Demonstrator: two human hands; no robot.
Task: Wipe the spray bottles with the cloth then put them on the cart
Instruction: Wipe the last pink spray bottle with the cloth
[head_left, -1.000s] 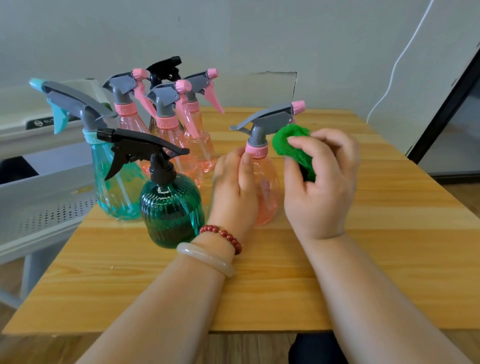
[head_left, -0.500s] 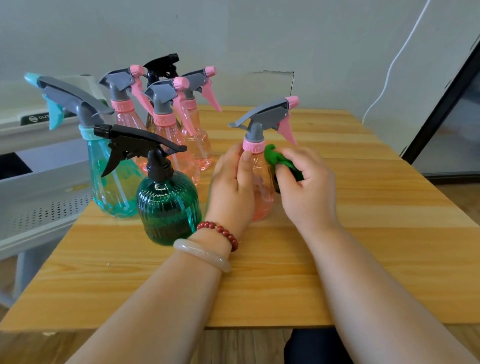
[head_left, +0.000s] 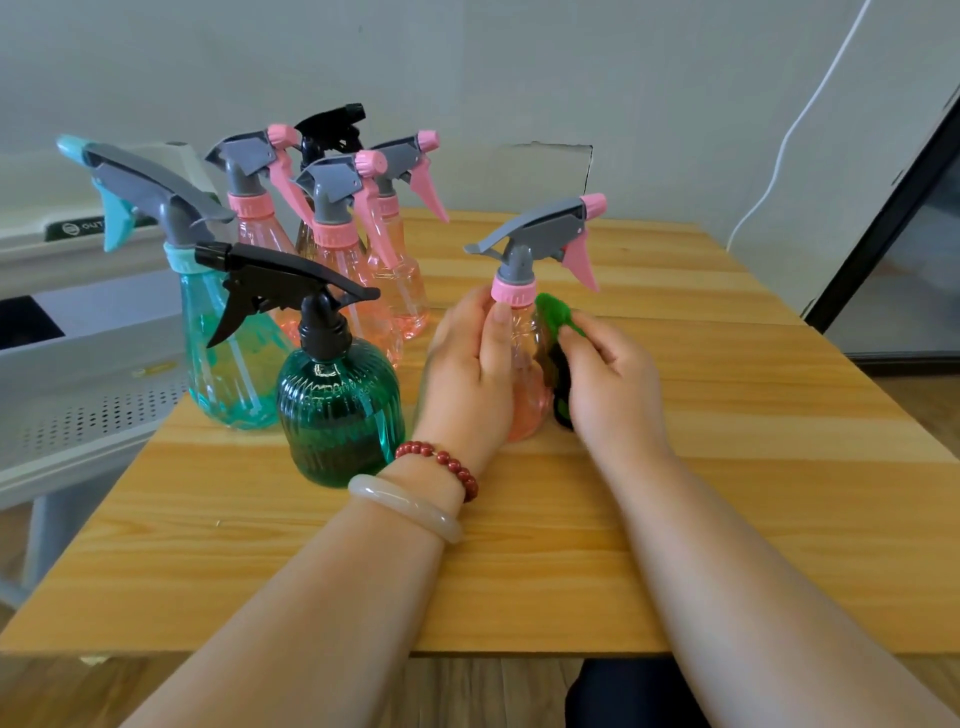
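Note:
A pink spray bottle (head_left: 525, 358) with a grey and pink trigger head stands upright on the wooden table (head_left: 727, 467). My left hand (head_left: 467, 374) grips its body from the left, thumb near the pink collar. My right hand (head_left: 610, 384) presses a green cloth (head_left: 551, 317) against the bottle's right side. To the left stand a dark green ribbed bottle (head_left: 340, 410) with a black trigger, a teal bottle (head_left: 228, 358), three more pink bottles (head_left: 358, 291) and a black-topped bottle (head_left: 332, 127) behind them.
A white cart (head_left: 78, 364) with a perforated shelf stands against the table's left edge. A white cable (head_left: 795, 130) hangs down the wall at the back right. A dark door frame (head_left: 883, 208) rises on the right.
My right hand has brought the green cloth down from beside the trigger head to the lower right side of the bottle's body. My left hand keeps its hold.

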